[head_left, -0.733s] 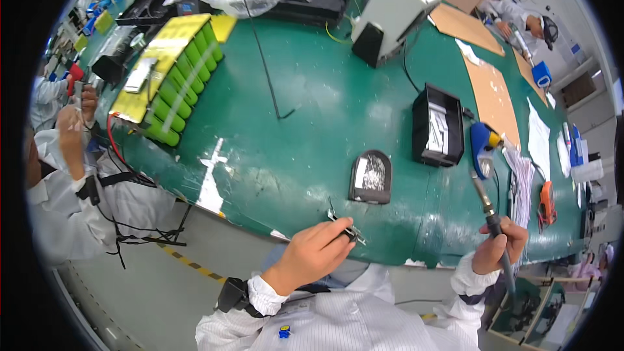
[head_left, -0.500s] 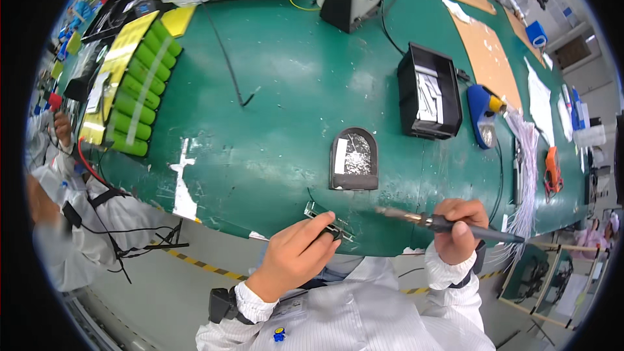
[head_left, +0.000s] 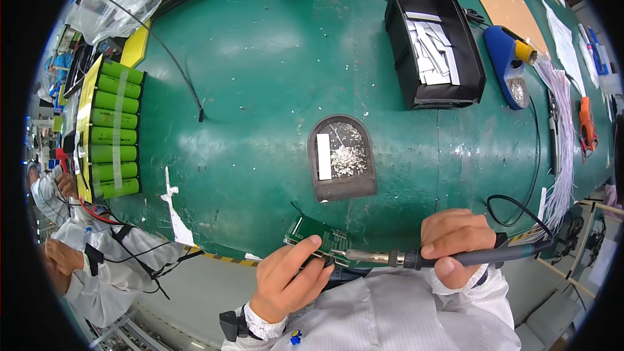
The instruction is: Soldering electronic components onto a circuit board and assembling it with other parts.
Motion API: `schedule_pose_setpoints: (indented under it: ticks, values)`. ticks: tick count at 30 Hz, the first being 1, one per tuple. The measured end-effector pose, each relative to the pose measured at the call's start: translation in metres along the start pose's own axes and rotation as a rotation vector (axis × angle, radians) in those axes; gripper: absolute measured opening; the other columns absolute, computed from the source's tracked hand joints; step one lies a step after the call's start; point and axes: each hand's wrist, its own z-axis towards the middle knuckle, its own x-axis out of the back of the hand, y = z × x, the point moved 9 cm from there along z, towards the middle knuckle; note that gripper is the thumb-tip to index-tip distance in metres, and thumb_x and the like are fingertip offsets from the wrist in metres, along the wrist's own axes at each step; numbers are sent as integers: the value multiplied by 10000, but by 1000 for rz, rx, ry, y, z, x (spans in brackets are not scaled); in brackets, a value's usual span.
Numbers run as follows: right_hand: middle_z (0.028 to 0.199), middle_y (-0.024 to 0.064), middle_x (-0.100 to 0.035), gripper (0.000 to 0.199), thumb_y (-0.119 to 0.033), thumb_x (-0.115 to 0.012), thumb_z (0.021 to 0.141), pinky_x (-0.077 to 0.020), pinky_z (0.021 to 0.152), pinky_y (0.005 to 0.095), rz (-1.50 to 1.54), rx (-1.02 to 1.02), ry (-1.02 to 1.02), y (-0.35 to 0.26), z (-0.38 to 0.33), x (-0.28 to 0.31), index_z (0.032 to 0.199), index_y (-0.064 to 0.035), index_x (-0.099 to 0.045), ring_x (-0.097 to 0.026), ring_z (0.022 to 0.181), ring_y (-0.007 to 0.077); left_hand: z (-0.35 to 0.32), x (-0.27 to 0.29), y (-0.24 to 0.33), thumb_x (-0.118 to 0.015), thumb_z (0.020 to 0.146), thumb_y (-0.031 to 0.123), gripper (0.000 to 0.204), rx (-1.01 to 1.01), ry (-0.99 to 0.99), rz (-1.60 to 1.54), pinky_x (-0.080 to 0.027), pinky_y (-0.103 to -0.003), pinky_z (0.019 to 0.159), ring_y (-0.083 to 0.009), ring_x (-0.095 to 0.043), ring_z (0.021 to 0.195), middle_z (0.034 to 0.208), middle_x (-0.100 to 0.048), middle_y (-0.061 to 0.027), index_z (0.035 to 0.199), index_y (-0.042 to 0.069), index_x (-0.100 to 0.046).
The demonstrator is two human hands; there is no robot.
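My left hand (head_left: 286,281) is closed on a small green circuit board (head_left: 315,229) near the table's front edge, fingers over its near side. A thin dark wire sticks up from the board's far left corner. My right hand (head_left: 457,244) grips the handle of a soldering iron (head_left: 390,258), whose metal tip points left and reaches the board's right end. Whether the tip touches the board I cannot tell. Just beyond the board lies a dark, rounded tray (head_left: 318,188) holding pale scraps and one white strip.
A black bin (head_left: 448,101) of white strips stands at the back right, beside a blue iron holder (head_left: 499,58). Bundled pale wires (head_left: 560,136) and an orange meter (head_left: 587,123) lie far right. Green battery cells (head_left: 117,136) sit at left, near a co-worker's hands (head_left: 64,257).
The soldering iron has moved left to the board's end, and the board now faces up more. My view has shifted closer to the table. At left, the co-worker's hands have moved.
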Motion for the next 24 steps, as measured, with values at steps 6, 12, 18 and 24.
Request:
schedule_pose_setpoints:
  ticks: [6, 12, 18, 24]
  values:
    - [601, 100, -603, 152, -90, -705, 834, -394, 380, 267, -13, 0, -32, 1, -1, -4, 836, 60, -677, -512, 416, 163, -6, -4, -4, -787, 718, 87, 192, 37, -14, 10, -549, -356, 658, -291, -671, 789, 1176, -658, -161, 854, 30, -663]
    - [596, 98, -600, 152, -83, -704, 825, -398, 379, 265, -13, 16, -47, 1, 1, -7, 837, 66, -679, -510, 413, 161, -6, -2, -3, -780, 749, 94, 188, 37, -6, 7, -544, -353, 639, -298, -671, 779, 1180, -655, -166, 877, 25, -660]
    - [605, 101, -608, 153, -83, -707, 815, -401, 382, 266, -11, 5, -50, 2, 0, -8, 835, 66, -679, -512, 416, 161, -4, -1, -2, -784, 745, 91, 198, 30, -4, 8, -539, -349, 632, -295, -667, 769, 1187, -652, -171, 887, 22, -664]
    - [612, 97, -614, 143, -79, -706, 810, -402, 387, 267, -23, 2, -61, 2, 1, -8, 833, 59, -680, -516, 420, 161, -3, -2, -2, -789, 739, 82, 199, 36, -1, -1, -538, -344, 627, -289, -667, 759, 1184, -655, -173, 883, 22, -665]
